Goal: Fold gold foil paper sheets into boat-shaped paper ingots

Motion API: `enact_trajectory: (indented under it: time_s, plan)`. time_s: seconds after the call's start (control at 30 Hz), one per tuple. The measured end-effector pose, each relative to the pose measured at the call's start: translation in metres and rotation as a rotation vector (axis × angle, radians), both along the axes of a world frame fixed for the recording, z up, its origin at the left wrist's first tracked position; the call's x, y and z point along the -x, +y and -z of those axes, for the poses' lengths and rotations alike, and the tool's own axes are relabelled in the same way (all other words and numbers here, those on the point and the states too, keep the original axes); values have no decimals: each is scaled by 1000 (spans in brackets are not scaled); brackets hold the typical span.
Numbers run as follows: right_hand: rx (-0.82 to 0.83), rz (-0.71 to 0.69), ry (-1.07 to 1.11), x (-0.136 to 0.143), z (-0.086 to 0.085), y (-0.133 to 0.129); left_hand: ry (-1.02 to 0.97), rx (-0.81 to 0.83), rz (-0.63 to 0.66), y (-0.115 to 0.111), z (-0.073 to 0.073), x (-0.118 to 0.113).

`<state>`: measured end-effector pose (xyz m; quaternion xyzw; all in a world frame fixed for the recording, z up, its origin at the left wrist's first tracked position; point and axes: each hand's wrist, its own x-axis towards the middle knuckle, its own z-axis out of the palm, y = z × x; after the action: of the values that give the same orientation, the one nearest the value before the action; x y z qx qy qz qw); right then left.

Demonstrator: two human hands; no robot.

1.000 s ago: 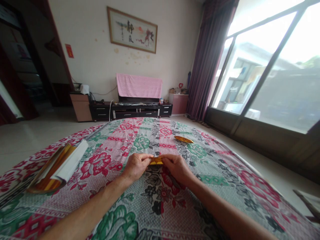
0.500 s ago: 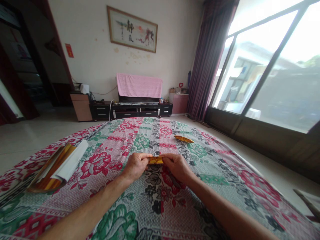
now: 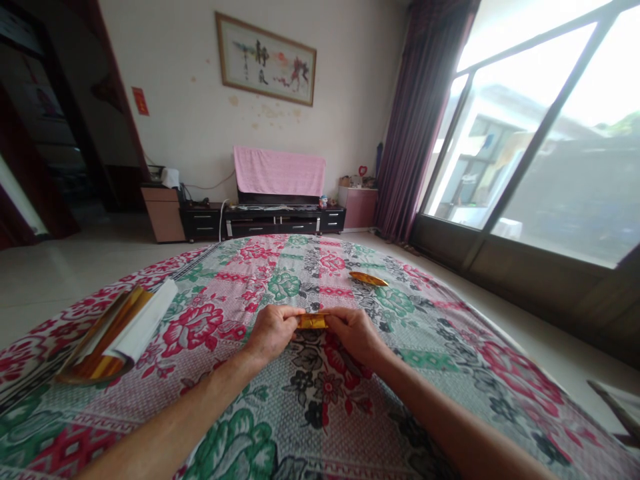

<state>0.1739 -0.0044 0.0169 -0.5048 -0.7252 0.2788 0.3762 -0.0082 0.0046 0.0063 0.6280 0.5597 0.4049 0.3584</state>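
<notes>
Grip: as my left hand (image 3: 271,335) pinches one end of the gold foil (image 3: 313,322), my right hand (image 3: 354,335) holds the other, fingers closed.
Foil: between my hands, at the table (image 3: 295,433), perhaps touching it.
Risk: uneven pulling could tear or skew its thin-looking folds.

On the framed picture (image 3: 267,59) before you, the large upper character read 静; you couldn't make out its smaller characters.
</notes>
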Motion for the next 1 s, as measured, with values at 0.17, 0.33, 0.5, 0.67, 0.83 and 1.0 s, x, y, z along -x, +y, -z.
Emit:
enact_trajectory:
  time_s: [0.17, 0.33, 0.5, 0.67, 0.83, 1.0]
  plan:
    - [8, 18, 3, 0, 1, 0, 46, -8, -2, 2, 3, 1]
    - [2, 12, 2, 0, 1, 0, 34, 1, 10, 2, 3, 2]
    - [0, -5, 7, 0, 0, 0, 33, -10, 18, 1, 1, 1]
    - [18, 2, 24, 0, 0, 0, 23, 2, 17, 0, 0, 1]
    - [10, 5, 19, -1, 3, 1, 31, -3, 14, 1, 1, 1]
    - [21, 6, 29, -2, 4, 2, 40, -13, 22, 2, 1, 1]
